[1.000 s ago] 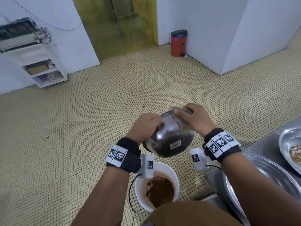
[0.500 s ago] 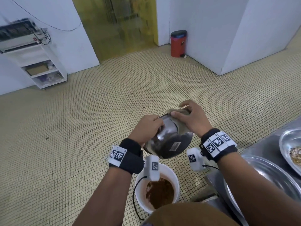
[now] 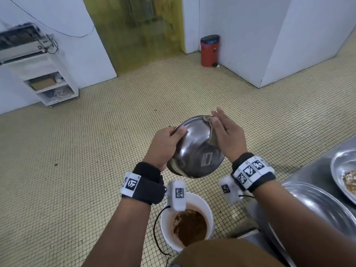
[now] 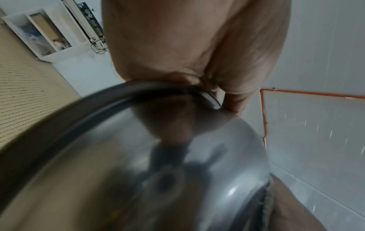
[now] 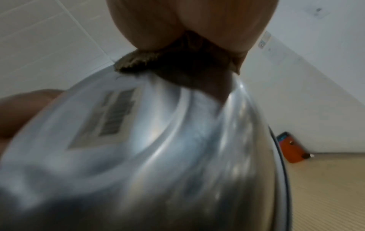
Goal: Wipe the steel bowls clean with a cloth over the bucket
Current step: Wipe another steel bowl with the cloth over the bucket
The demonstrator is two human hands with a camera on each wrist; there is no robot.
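Standing over the white plastic bucket (image 3: 209,212) on the tiled floor, a person holds one round steel bowl (image 3: 194,147) in the air above it, tilted so that its outer base, with a rectangular label, faces the person.

Left hand (image 3: 163,145): the grip is closed on the bowl's left rim, thumb lying across the outer wall and the other fingers curled behind the edge. In the left wrist view the rim (image 4: 138,87) runs directly under the palm.

Right hand (image 3: 228,135): the palm presses a brown, frayed cloth (image 3: 212,135) against the bowl's upper right wall. The fingers are straight and slightly spread, pointing away from the person. In the right wrist view the cloth (image 5: 177,67) is bunched between palm and steel.

Bucket contents: brown liquid with a darker mass in the middle.

To the right, a steel worktop (image 3: 308,174) carries a large shallow steel basin (image 3: 323,201) and a second steel bowl (image 3: 339,166) holding food scraps, well apart from the held bowl.

Background: a red pedal bin (image 3: 209,53) against the white wall and a white shelf unit (image 3: 46,79) at the left.
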